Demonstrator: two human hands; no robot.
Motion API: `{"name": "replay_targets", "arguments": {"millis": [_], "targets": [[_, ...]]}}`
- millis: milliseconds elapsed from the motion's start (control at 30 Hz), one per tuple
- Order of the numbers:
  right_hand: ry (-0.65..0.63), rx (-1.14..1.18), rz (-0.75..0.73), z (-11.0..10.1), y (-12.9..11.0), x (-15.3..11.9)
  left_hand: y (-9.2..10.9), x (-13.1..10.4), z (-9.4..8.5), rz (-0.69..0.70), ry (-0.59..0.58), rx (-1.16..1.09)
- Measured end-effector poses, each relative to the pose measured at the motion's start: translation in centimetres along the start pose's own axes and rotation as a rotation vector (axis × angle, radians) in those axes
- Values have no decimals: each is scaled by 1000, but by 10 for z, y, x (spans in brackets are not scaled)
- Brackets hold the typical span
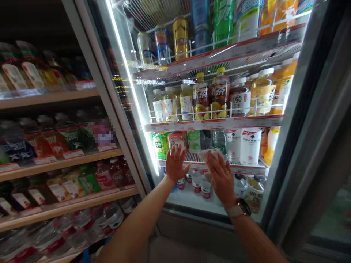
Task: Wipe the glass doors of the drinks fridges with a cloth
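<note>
My left hand (175, 163) is open, its fingers spread in front of a lit drinks fridge; it looks to be against the glass door (181, 215). Nothing is held in it. My right hand (220, 177) presses a crumpled white cloth (214, 153) flat to the same pane, with fingers stretched over it; whether it is cloth or tissue is hard to tell. A dark watch (243, 206) is on my right wrist. Behind the glass near my hands stand a red-labelled drink (177, 138), white cartons (250, 146) and small water bottles (205, 188).
Iced tea bottles (220, 93) fill the middle fridge shelf, and cans (180, 38) stand above. To the left, open wooden shelves (68, 204) carry many bottles. A dark door frame (307, 109) runs down the right side.
</note>
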State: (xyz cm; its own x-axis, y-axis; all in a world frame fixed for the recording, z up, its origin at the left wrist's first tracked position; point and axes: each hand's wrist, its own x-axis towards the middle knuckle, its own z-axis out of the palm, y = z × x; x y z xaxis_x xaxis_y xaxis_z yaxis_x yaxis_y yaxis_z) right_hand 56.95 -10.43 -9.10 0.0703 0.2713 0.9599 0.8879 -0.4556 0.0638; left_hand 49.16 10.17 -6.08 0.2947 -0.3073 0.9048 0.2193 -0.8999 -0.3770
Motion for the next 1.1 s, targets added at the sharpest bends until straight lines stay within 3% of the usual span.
{"name": "replay_targets", "arguments": {"millis": [167,300,433,567,700,833,1000,1100], "targets": [[318,-59,214,-23,47,11,-1,0,1,-2,6,-14],[420,-18,257,-20,46,19,-1,-1,2,-13,3,-10],[373,25,270,2,11,22,-1,-2,3,-12,-1,-32],[224,86,171,24,-27,17,-1,-2,3,-12,-3,-27],[48,125,9,26,-35,11,0,0,1,-3,9,-35],[59,94,27,4,-2,6,-1,0,2,-2,14,-41],[371,-28,228,-32,55,1,-2,-1,4,-13,22,-56],[506,-70,336,-39,68,3,-2,-2,4,-18,18,-56]]}}
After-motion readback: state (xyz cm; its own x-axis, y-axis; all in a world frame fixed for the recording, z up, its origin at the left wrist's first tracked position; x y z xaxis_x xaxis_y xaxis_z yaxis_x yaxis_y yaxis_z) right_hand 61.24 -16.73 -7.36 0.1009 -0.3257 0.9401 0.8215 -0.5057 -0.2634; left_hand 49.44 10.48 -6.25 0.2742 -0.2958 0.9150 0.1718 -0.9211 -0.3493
